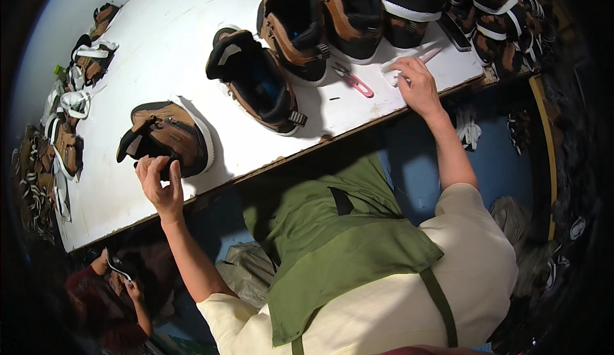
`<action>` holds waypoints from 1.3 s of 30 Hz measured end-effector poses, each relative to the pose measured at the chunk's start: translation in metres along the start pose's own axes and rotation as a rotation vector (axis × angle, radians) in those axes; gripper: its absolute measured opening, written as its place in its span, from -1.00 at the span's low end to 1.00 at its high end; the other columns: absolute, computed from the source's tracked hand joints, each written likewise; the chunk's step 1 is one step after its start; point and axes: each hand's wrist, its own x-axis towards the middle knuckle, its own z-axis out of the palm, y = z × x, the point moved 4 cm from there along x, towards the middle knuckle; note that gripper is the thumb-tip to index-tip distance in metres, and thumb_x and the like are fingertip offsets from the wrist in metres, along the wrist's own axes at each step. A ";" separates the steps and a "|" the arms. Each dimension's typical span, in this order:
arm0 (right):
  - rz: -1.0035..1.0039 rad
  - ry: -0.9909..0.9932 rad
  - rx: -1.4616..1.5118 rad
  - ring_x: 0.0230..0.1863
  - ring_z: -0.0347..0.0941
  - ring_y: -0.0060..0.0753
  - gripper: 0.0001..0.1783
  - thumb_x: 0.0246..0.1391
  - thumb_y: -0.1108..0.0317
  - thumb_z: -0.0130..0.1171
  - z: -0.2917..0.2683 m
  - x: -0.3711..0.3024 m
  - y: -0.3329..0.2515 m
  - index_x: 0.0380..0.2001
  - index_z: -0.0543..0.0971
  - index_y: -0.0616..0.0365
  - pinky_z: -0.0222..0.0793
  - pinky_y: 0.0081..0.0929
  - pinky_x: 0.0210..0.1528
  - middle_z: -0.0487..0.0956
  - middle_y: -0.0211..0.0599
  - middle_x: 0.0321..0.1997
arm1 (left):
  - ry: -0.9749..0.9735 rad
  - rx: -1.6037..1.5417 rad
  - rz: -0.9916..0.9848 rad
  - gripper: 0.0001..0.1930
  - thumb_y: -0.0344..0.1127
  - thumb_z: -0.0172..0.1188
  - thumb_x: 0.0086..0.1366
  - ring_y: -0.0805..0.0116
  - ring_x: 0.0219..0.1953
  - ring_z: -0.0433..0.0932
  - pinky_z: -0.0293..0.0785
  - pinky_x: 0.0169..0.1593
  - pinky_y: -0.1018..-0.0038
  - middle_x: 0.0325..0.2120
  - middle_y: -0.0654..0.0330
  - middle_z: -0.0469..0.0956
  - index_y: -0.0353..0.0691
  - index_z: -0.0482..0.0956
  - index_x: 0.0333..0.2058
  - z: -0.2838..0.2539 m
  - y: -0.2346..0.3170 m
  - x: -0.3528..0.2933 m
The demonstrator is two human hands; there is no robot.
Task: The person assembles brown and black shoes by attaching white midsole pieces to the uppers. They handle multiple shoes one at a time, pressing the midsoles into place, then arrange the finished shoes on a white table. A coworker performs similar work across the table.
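Note:
A brown and black high-top shoe (176, 134) with a white sole lies tilted on the white table at the left. My left hand (160, 185) is at its near end, fingers curled around the padded collar. Over the table's front edge, my right hand (417, 86) is closed around something small and white, mostly hidden by the fingers. A slim pale pointed thing (430, 54) shows just beyond that hand. Pink-handled thread snips (353, 80) lie to the left of it. Between my hands an upright shoe (259, 86) stands with its opening up.
More shoes (294, 32) stand in a row along the back, with a heap of shoes (499, 29) at the right. Others hang or lie past the table's left edge (67, 144). At lower left, another person's hands (131, 288) hold a shoe part.

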 end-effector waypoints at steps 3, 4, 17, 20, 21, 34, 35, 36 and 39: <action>-0.046 -0.102 -0.084 -0.03 0.42 -0.07 -0.66 -0.17 0.63 0.01 -0.004 0.000 0.029 -0.25 0.58 0.22 0.33 -0.26 0.06 0.54 -0.18 -0.17 | 0.057 -0.023 -0.102 -0.83 -0.54 0.24 0.12 0.04 -0.16 0.43 0.29 0.09 0.21 -0.38 0.09 0.49 -0.33 0.51 -0.28 0.000 -0.001 -0.004; -0.042 -0.126 -0.119 -0.01 0.40 -0.08 -0.66 -0.17 0.63 0.00 -0.004 0.001 0.040 -0.25 0.58 0.21 0.31 -0.24 0.08 0.54 -0.19 -0.17 | 0.096 -0.048 -0.148 -0.84 -0.53 0.21 0.17 0.07 -0.13 0.43 0.30 0.08 0.27 -0.34 0.08 0.49 -0.35 0.51 -0.25 -0.002 -0.002 -0.008; 0.201 -0.297 0.120 -0.19 0.46 -0.16 -0.82 0.00 0.38 0.16 -0.033 0.019 0.026 -0.35 0.53 0.26 0.36 -0.36 -0.14 0.54 -0.16 -0.29 | 0.079 -0.731 -0.126 -0.94 -0.62 0.09 0.11 0.25 -0.33 0.41 0.35 -0.19 0.39 -0.44 0.09 0.47 -0.40 0.48 -0.40 0.032 0.149 0.031; 0.300 -0.239 0.439 -0.39 0.47 -0.43 -0.81 0.05 0.38 0.17 -0.040 0.008 0.008 -0.32 0.50 0.30 0.36 -0.50 -0.30 0.56 -0.24 -0.38 | -0.174 -0.910 -0.241 -0.95 -0.59 0.15 0.12 0.32 -0.40 0.43 0.35 -0.25 0.48 -0.48 0.12 0.48 -0.40 0.48 -0.42 0.064 0.179 0.042; 0.363 -0.247 0.535 -0.39 0.47 -0.50 -0.81 0.06 0.40 0.16 -0.044 0.004 0.000 -0.30 0.49 0.30 0.36 -0.53 -0.30 0.57 -0.28 -0.37 | -0.251 -0.970 -0.290 -0.96 -0.57 0.16 0.13 0.34 -0.40 0.43 0.34 -0.25 0.51 -0.49 0.14 0.48 -0.39 0.48 -0.42 0.078 0.185 0.044; 0.828 -0.451 2.024 -0.17 0.59 -0.36 -0.65 0.16 0.48 -0.07 -0.015 -0.026 -0.060 0.01 0.36 0.40 0.53 -0.44 -0.04 0.57 -0.06 -0.12 | -0.330 -1.358 -0.372 -0.62 -0.39 0.23 0.19 0.45 -0.14 0.47 0.40 -0.09 0.54 -0.07 0.18 0.47 -0.33 0.45 -0.01 0.161 0.209 0.076; 0.806 -0.512 2.102 -0.16 0.59 -0.35 -0.64 0.14 0.49 -0.06 -0.011 -0.026 -0.065 0.00 0.35 0.42 0.55 -0.43 -0.06 0.56 -0.03 -0.11 | -0.375 -1.460 -0.436 -0.65 -0.40 0.24 0.18 0.43 -0.15 0.49 0.40 -0.09 0.53 -0.09 0.17 0.50 -0.35 0.48 -0.05 0.162 0.208 0.075; 0.822 -0.526 2.122 -0.16 0.59 -0.35 -0.64 0.14 0.49 -0.06 -0.007 -0.027 -0.067 0.00 0.35 0.43 0.55 -0.43 -0.06 0.56 -0.02 -0.10 | -0.475 -1.491 -0.494 -0.66 -0.38 0.24 0.20 0.45 -0.19 0.50 0.41 -0.11 0.55 -0.14 0.18 0.52 -0.35 0.49 -0.06 0.164 0.206 0.072; 0.833 -0.542 2.221 -0.10 0.59 -0.30 -0.60 0.20 0.43 -0.06 0.002 -0.025 -0.077 0.06 0.32 0.44 0.55 -0.44 -0.05 0.55 0.05 -0.05 | -0.621 -1.575 -0.631 -0.72 -0.30 0.24 0.27 0.55 -0.38 0.50 0.40 -0.23 0.63 -0.37 0.28 0.57 -0.35 0.52 -0.12 0.167 0.202 0.058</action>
